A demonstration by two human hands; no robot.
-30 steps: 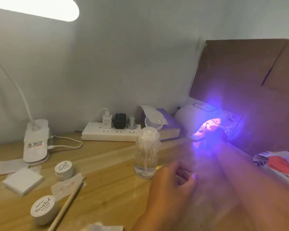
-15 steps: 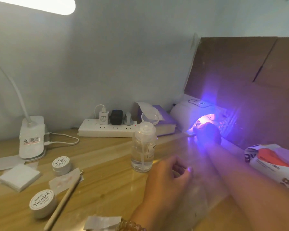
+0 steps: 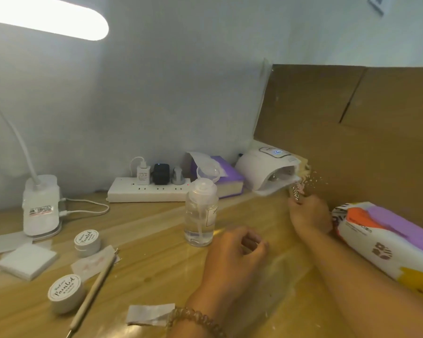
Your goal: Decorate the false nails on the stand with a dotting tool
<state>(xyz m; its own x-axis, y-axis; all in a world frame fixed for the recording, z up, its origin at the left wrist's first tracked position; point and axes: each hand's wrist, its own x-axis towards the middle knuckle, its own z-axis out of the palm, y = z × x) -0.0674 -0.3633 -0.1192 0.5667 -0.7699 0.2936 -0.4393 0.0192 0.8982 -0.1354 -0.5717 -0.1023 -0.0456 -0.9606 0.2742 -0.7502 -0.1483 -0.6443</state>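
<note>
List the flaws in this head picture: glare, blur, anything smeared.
Head view: the desk lamp's head is blown out white; what the right hand grips by the nail lamp, likely the nail stand, is smeared and speckled; the left hand and the dotting tool are sharp.

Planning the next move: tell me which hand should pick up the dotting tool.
Left. The left hand rests empty on the desk, on the side where the dotting tool lies. The right hand is by the curing lamp, gripping what looks like the nail stand.
</note>
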